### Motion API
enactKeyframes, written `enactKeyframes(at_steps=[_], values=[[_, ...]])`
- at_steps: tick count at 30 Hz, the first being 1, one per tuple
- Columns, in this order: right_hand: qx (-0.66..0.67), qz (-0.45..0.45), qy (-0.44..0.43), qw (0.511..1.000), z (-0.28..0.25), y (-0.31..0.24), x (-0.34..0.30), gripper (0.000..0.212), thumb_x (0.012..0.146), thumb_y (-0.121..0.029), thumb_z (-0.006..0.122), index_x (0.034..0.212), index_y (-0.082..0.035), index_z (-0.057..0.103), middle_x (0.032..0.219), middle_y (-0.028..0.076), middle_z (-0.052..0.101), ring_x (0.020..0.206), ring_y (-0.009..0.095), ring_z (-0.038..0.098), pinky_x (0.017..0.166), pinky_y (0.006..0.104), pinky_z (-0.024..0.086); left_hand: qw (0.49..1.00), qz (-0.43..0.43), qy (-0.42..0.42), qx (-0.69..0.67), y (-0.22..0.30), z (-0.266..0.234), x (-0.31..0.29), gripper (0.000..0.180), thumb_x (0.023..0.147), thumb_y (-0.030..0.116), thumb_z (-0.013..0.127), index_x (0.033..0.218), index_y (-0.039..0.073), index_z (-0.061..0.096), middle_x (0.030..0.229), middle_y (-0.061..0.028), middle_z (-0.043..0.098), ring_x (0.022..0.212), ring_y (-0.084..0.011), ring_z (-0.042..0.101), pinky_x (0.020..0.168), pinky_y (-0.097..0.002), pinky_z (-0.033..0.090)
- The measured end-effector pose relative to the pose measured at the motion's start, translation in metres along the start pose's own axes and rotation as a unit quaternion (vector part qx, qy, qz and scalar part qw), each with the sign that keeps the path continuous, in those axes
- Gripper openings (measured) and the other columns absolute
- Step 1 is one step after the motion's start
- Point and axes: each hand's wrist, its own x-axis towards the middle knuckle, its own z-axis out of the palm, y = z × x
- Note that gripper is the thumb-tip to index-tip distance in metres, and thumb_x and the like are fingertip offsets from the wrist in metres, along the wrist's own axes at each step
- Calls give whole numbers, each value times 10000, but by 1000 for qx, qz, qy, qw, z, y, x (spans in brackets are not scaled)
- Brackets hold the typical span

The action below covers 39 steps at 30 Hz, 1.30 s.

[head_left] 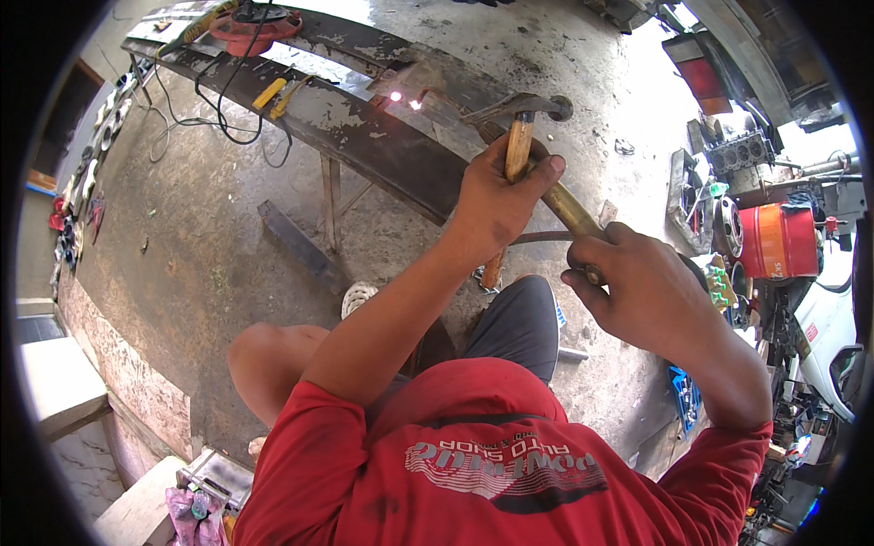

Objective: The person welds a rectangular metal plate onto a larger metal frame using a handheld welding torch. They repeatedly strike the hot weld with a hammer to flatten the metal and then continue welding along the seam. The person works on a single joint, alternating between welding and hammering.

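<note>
My left hand [499,196] is closed around the wooden handle of a hammer [520,146], whose metal head sits just above my fingers. The handle's lower end shows below that hand. In my right hand [637,282] is the rear part of a brass gas torch [569,211]. Its body slants up and left past my left hand; whether the left fingers also touch it is hidden. Beyond the hammer, the torch's thin tubes reach toward a long dark steel beam [364,127] with flaking paint. Two bright glowing spots [406,100] show at the metal there.
On the beam lie yellow-handled tools [270,94], a round red part [255,32] and black cables [223,100]. A loose metal bar [300,246] rests on the concrete floor. At right stand an engine block [739,153], a red drum [778,241] and assorted car parts.
</note>
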Motion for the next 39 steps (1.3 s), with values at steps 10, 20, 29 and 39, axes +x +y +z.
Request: enactKeyframes(at_steps=[10, 20, 29, 39], values=[[10, -1, 12, 1000, -2, 0, -13, 244, 1054, -313, 755, 1106, -75, 741, 958, 212, 702, 870, 452, 759, 827, 573, 610, 1000, -5, -5, 4, -3, 10, -5, 345, 1009, 351, 902, 1139, 83, 728, 788, 58, 642, 629, -23, 559, 549, -225, 479], [6, -5, 14, 1000, 3, 6, -7, 238, 1049, -312, 759, 1112, -83, 743, 942, 214, 699, 845, 462, 766, 797, 571, 618, 1000, -14, 2, 3, 7, 9, -5, 245, 1028, 249, 857, 1042, 50, 714, 829, 34, 653, 756, -48, 551, 672, -273, 470], [4, -7, 13, 1000, 4, 6, -7, 235, 1051, -307, 754, 1124, -84, 752, 950, 214, 709, 853, 457, 766, 809, 573, 619, 1000, -18, 6, -2, 9, 9, -7, 242, 1032, 246, 856, 1047, 49, 717, 830, 37, 655, 750, -47, 550, 674, -274, 476], [4, -16, 15, 1000, 6, 7, -4, 229, 1050, -292, 754, 1111, -72, 752, 942, 215, 714, 856, 457, 765, 820, 575, 615, 1000, -3, 12, 14, 0, 6, -3, 333, 1005, 326, 906, 1138, 79, 726, 820, 52, 654, 617, -27, 564, 536, -220, 481]])
